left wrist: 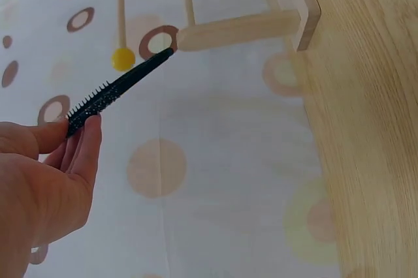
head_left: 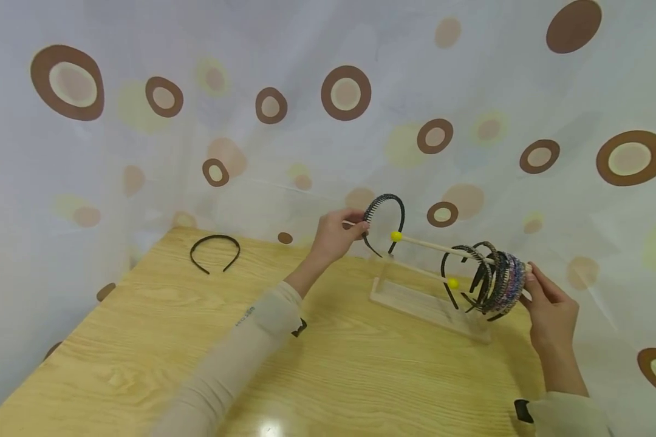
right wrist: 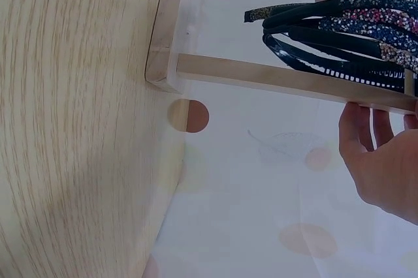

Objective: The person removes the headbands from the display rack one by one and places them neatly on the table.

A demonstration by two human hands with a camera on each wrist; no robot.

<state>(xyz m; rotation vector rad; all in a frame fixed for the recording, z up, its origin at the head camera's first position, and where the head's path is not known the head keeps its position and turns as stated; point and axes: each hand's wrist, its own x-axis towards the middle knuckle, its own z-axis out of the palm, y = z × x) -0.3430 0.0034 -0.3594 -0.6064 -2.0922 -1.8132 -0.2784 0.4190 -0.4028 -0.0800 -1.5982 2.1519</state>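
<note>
Between thumb and fingers, my left hand (head_left: pixel 336 233) pinches one side of a black toothed headband (head_left: pixel 384 198), held upright by a wooden rack (head_left: pixel 426 311). A yellow knob (head_left: pixel 396 236) on the rack's upper peg overlaps that headband's far leg in the head view. The left wrist view shows the headband (left wrist: pixel 121 89) edge-on, beside the knob (left wrist: pixel 123 59). My right hand (head_left: pixel 552 312) grips the upright at the rack's right end; its fingertips touch the wooden post (right wrist: pixel 261 76). Several headbands (head_left: pixel 511 282), some glittery, hang bunched on the pegs near that hand.
A thin black headband (head_left: pixel 215 237) lies on the wooden table (head_left: pixel 142 340) at the left. The rack's lower peg ends in another yellow knob (head_left: pixel 454 283). Behind the table hangs a white sheet (head_left: pixel 306 36) patterned with brown circles.
</note>
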